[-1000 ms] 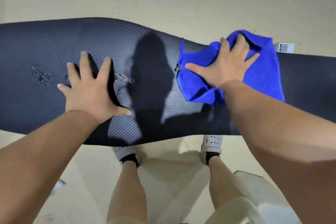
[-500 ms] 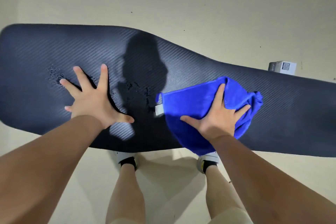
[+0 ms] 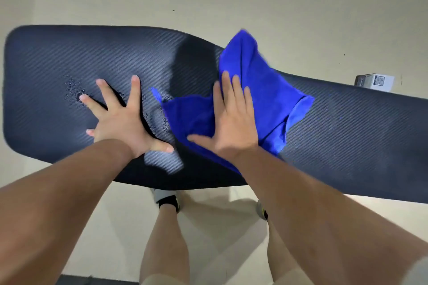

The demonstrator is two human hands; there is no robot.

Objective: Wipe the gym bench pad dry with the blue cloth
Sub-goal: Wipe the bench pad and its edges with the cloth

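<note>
Flatly, right hand (image 3: 234, 127) on blue cloth (image 3: 266, 90), white box (image 3: 375, 81) (print unreadable)

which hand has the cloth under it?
The right hand, pressing flat on the blue cloth. The left hand is spread directly on the bare bench pad, among water droplets, with no cloth under it.

Your bench pad (image 3: 347, 127) looks like dark woven-textured vinyl with a faint sheen. Water beads (image 3: 74, 90) on it. Your blue cloth (image 3: 266, 90) looks soft, matt and fuzzy.
</note>
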